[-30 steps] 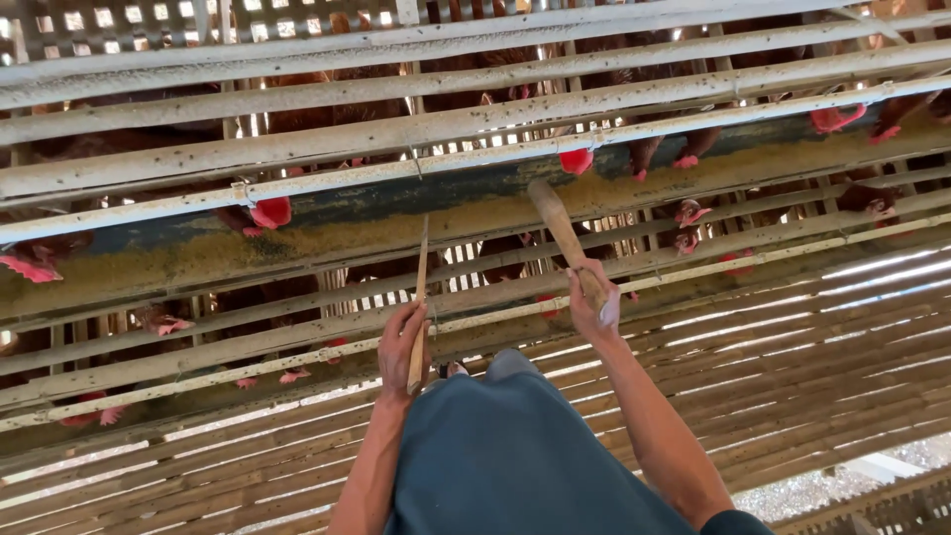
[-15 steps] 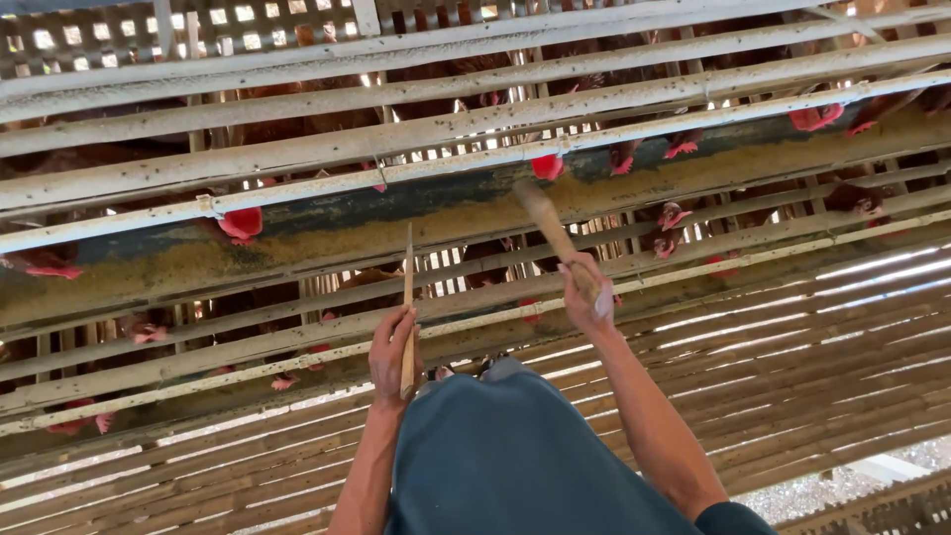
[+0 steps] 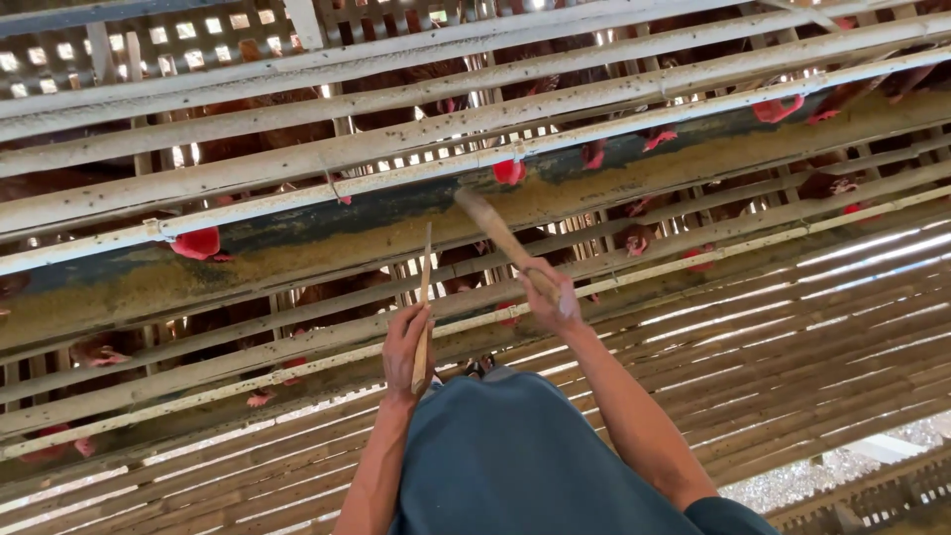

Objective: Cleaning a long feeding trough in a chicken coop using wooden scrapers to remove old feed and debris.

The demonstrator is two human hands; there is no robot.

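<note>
My left hand [image 3: 404, 347] grips a thin flat bamboo stick [image 3: 425, 287] that points up toward the long feed trough [image 3: 297, 248]. In my right hand [image 3: 548, 295] is a thicker wooden stick [image 3: 492, 228], angled up and left, with its rounded tip at the grain in the trough. The trough holds yellowish feed along its whole length. Brown hens with red combs [image 3: 196, 243] push their heads out through the cage bars [image 3: 416, 94] above it. My blue-grey shirt [image 3: 515, 466] fills the lower middle of the view.
Bamboo slat cages run across the view in tiers. A lower row of hens [image 3: 94, 349] shows beneath the trough. Slatted bamboo flooring [image 3: 792, 347] stretches to the right, with gravel ground [image 3: 892, 446] visible below at the lower right.
The trough and cages have slid rightward in view as I shift left along them. Both hands still hold their sticks, and the right stick's tip stays at the feed.
</note>
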